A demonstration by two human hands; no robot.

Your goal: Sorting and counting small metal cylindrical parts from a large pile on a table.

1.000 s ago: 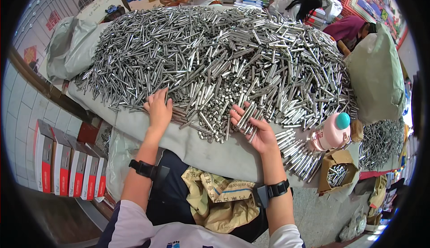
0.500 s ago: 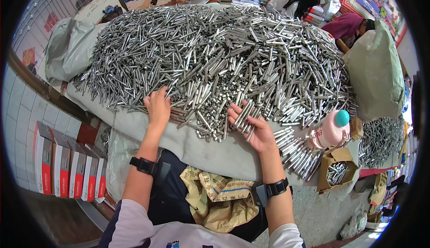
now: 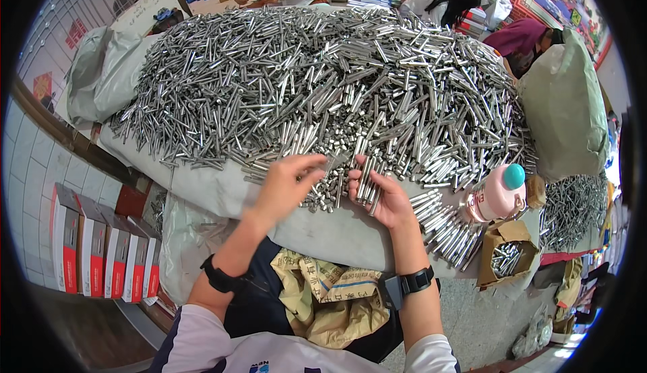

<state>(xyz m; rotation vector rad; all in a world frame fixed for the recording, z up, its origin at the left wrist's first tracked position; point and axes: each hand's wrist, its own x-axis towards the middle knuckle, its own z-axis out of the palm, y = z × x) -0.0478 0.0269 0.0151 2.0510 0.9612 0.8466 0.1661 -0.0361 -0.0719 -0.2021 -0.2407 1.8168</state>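
Rod bundle (image 3: 370,185) sits near centre, just past the cloth's near edge, rods roughly parallel. Right hand (image 3: 391,204) is curled half shut around it, palm up, thumb across the near side, so it's a firm enough cradle. Left hand (image 3: 286,184) is at 9 o'clock from the bundle, fingers bent, tips pointing to 2 (blurred; can't tell if they pinch a rod or nothing). For clean handling I'd lay each rod in parallel, level the ends, and leave the thumb pressure light but constant, since smooth metal probably rolls. Watch the short pieces (image 3: 322,198) at 8 o'clock; they'd mix in easily. Main rod pile (image 3: 323,70) at 11 to 12, loose fanned rods (image 3: 441,228) at 4, pink bottle (image 3: 495,198) at 3.
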